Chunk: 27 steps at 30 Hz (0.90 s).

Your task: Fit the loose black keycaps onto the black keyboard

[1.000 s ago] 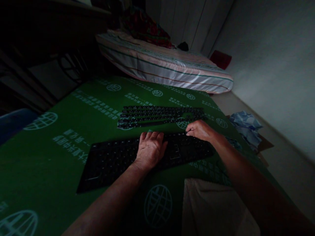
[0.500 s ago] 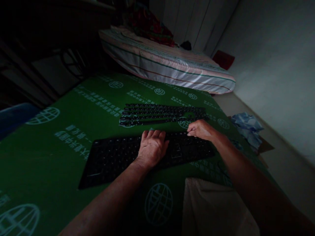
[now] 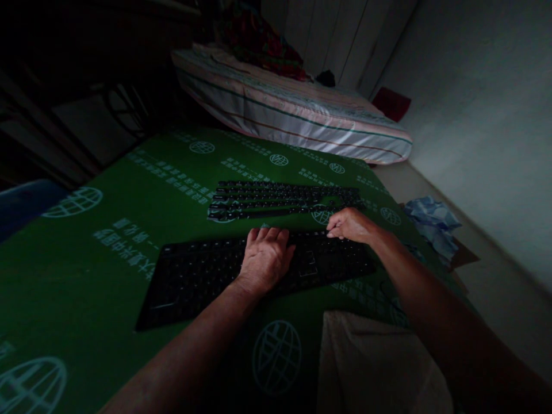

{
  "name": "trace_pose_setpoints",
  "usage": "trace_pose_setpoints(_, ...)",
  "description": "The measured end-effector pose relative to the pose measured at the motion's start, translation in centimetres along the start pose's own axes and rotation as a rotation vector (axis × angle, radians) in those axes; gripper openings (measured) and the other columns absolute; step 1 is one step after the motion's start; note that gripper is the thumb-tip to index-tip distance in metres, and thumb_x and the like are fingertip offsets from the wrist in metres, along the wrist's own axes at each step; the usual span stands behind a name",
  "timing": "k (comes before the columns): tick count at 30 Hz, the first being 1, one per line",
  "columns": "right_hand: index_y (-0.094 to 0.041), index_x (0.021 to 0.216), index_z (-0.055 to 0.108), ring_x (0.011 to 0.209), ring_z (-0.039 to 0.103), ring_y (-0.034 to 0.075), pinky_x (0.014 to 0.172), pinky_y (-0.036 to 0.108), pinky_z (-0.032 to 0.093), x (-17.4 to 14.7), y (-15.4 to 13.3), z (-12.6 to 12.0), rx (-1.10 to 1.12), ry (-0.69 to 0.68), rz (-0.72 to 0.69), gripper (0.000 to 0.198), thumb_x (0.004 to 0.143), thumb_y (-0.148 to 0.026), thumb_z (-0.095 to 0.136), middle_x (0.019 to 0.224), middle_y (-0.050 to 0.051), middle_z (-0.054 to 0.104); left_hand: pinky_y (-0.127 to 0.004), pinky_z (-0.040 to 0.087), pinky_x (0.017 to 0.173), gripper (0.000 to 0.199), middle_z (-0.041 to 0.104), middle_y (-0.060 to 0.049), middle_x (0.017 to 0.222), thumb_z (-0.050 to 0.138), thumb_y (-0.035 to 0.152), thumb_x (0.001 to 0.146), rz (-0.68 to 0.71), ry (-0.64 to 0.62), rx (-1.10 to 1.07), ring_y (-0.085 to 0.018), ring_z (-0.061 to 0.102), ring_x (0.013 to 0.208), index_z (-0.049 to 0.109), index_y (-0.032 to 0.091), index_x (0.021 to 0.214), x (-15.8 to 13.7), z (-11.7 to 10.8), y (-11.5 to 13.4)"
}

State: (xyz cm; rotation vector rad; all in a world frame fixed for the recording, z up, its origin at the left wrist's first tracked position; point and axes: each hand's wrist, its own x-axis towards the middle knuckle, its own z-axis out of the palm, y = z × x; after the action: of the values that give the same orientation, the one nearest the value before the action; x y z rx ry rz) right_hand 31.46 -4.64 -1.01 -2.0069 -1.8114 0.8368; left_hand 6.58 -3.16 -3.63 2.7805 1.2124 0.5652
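A black keyboard lies at a slant on the green table. My left hand lies across its middle, with the fingers curled over the far edge and gripping it. At the keyboard's far edge, right of the middle, my right hand is closed in a pinch. Whatever sits between those fingertips is too small and dark to make out. Beyond the keyboard, loose black keycaps are laid out in rows like a keyboard's layout, with green tabletop showing through gaps among them.
The green tabletop carries white globe prints and lettering. A beige cloth is at the near edge. A blue object stands at the left. Behind is a bed; crumpled packaging lies at the right.
Both hands keep nearly the same places on the keyboard. The whole view has shifted very slightly; nothing has visibly been moved, taken up or let go.
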Motion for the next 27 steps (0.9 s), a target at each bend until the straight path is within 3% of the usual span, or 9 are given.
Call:
trace_pose_setpoints(9,-0.013,0.076,0.072,0.044,0.050,0.009,0.045,0.020,0.036,-0.09,0.49,-0.13,0.031,0.010,0.027,0.013,0.068,-0.022,0.066,0.048,-0.002,0.058,-0.044,0.037,0.090,0.032,0.064,-0.011,0.105,0.048,0.035,0.087,0.004,0.001,0.022,-0.028,0.055,0.096,0.059,0.015,0.109,0.05,0.18,-0.03)
trace_pose_setpoints(27,-0.013,0.065,0.066,0.042,0.045,0.007,0.044,0.019,0.032,0.22,0.20,-0.06,0.045,-0.027,0.004,0.007,0.064,-0.020,0.066,0.044,-0.005,0.051,-0.044,0.037,0.090,0.030,0.064,-0.011,0.105,0.050,0.034,0.085,0.000,0.008,-0.011,-0.028,0.055,0.097,0.060,0.018,0.109,0.02,0.18,-0.10)
